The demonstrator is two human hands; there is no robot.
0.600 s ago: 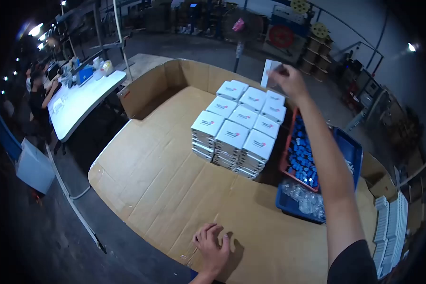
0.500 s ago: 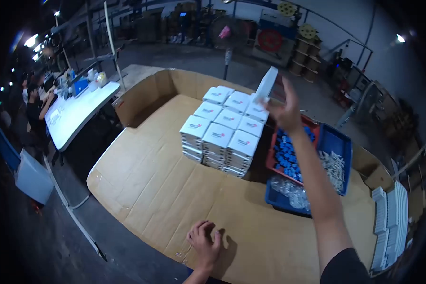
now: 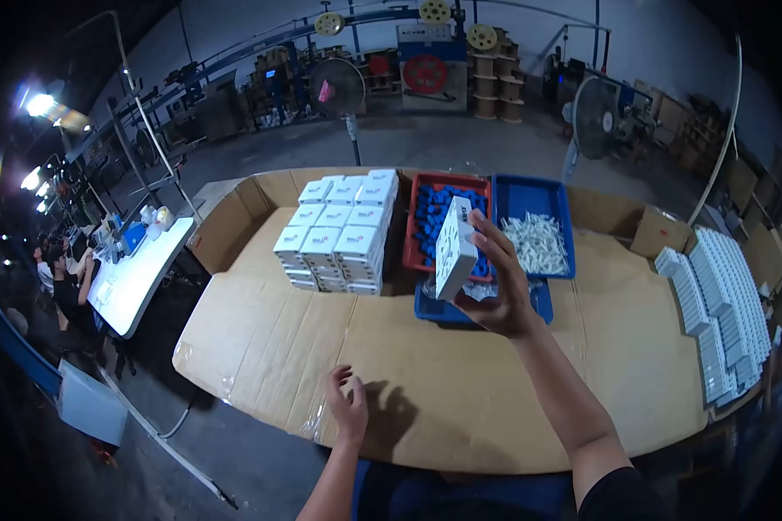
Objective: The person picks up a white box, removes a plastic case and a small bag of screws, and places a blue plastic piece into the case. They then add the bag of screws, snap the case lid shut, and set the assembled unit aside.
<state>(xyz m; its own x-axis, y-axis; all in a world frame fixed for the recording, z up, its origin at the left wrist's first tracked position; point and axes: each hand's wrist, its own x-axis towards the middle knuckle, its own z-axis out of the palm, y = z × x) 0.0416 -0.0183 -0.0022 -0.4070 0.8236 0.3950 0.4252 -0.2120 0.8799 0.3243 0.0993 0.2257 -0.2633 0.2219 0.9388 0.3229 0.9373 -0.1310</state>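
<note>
My right hand [image 3: 501,291] grips a flat white box [image 3: 456,252] by its edge, raised in front of the trays and tilted with a slotted side toward me. My left hand [image 3: 347,406] hovers low over the cardboard near the front edge, fingers loosely curled and apart, with nothing in it. Left of the held box stand neat stacks of white printed boxes [image 3: 334,239]. Just behind the held box lies a red tray [image 3: 407,234] of small blue parts, partly hidden by it.
Beside the red tray is a blue tray [image 3: 530,181] of small whitish parts; another blue tray [image 3: 543,304] sits in front, with clear plastic in it. Rows of white pieces [image 3: 712,304] stand at the right edge. Cardboard [image 3: 261,321] covers the table. People work at a white table [image 3: 148,278] on the left.
My right hand has drawn the white box back from the stacks, toward me, to in front of the trays. The view has turned right. My left hand stays empty near the front edge.
</note>
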